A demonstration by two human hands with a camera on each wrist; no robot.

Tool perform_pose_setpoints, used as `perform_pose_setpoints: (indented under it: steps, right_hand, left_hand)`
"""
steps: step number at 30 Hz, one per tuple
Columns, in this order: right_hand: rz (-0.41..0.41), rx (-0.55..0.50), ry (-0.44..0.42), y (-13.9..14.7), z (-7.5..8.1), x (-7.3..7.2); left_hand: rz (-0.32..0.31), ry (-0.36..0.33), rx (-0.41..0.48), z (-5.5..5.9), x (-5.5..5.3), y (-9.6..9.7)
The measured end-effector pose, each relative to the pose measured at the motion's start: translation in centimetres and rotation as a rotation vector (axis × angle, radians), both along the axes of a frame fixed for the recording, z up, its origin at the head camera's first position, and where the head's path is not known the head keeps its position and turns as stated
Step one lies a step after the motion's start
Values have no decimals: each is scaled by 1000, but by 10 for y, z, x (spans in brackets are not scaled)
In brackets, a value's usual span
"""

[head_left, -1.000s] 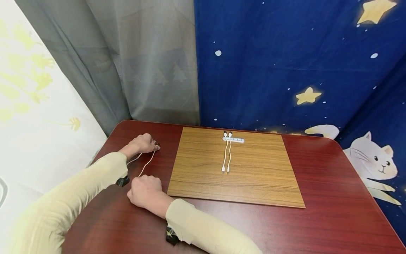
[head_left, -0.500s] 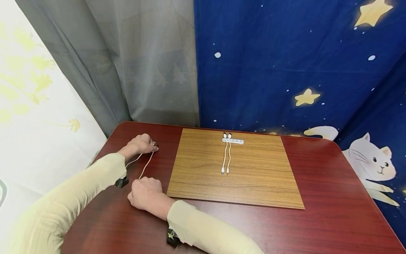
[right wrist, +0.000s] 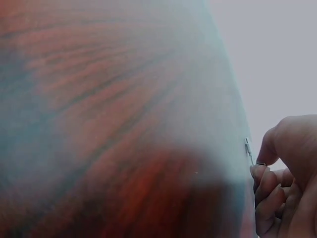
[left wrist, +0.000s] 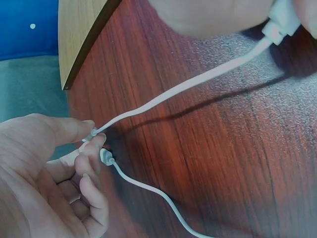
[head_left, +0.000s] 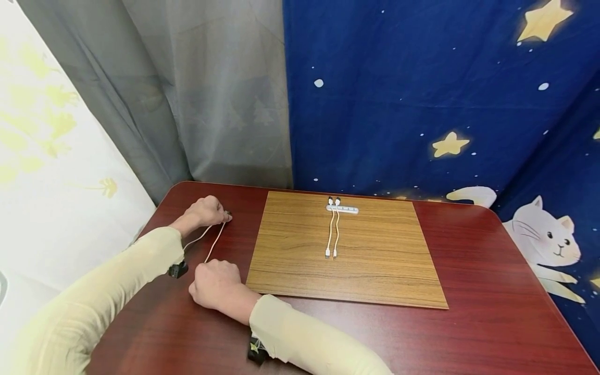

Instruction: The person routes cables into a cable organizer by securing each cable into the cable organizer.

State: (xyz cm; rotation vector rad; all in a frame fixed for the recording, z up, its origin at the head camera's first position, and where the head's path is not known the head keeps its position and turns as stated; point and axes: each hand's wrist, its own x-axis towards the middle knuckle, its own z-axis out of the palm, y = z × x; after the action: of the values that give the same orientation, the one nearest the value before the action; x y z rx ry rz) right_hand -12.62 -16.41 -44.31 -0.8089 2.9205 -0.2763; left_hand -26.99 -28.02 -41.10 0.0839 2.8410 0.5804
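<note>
At the left of the table, my left hand [head_left: 204,212] pinches one end of a white charging cable [left wrist: 173,90] between thumb and finger. The cable runs toward my right hand [head_left: 217,284], which grips the connector [left wrist: 285,21] at its other end, so it is stretched between the two hands. A second white cable [left wrist: 161,196] has its connector [left wrist: 106,157] beside the left fingers; whether they touch it I cannot tell. In the right wrist view, the thumb [right wrist: 270,146] and curled fingers pinch the connector, and a small cable end [right wrist: 247,145] shows farther off.
A wood-grain board [head_left: 389,255] lies on the dark red table [head_left: 473,260]. Near its back edge sits a white cable clip strip [head_left: 349,210]. Two white cables [head_left: 334,229] are at its left part, lying side by side toward the front. Curtains [head_left: 365,104] hang behind the table.
Both hands keep their grip and stay nearly in place, with the cable between them. The head view has shifted slightly; the board's cables have not moved on it.
</note>
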Motion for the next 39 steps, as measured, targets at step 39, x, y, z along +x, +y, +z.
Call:
perform_pose_setpoints:
  steps: [39]
  right_hand:
    - [187, -113, 105, 66, 18, -18]
  left_hand:
    - [25, 62, 75, 17, 1, 2]
